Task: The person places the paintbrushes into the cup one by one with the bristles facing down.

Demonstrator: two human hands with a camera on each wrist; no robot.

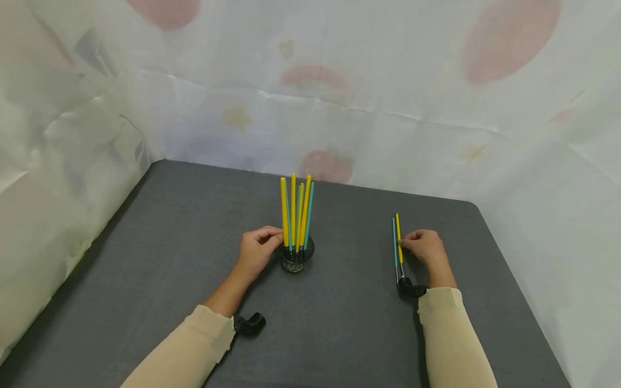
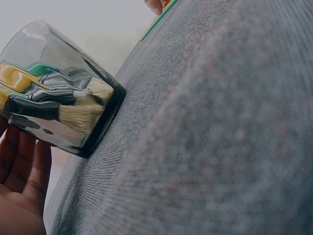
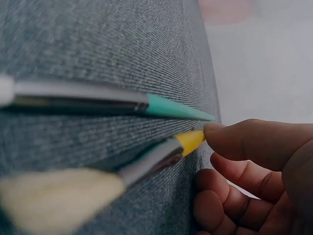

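Note:
A glass cup (image 1: 297,257) stands mid-table with several yellow and teal brushes (image 1: 297,210) upright in it, handles up. My left hand (image 1: 270,237) holds the cup's left side at the rim. In the left wrist view the cup (image 2: 58,98) shows the brushes' bristles at its bottom, and my fingers (image 2: 22,171) lie against its wall. To the right, a yellow brush (image 1: 399,237) and a teal brush (image 1: 394,245) lie side by side on the table. My right hand (image 1: 405,246) pinches the yellow brush (image 3: 190,140) by its handle; the teal brush (image 3: 176,108) lies just beyond it, untouched.
The dark grey table (image 1: 170,242) is walled on the left and back by a pale patterned cloth (image 1: 339,108). Its rounded right corner (image 1: 473,207) lies just beyond my right hand. A black wrist camera (image 1: 249,323) hangs under each sleeve.

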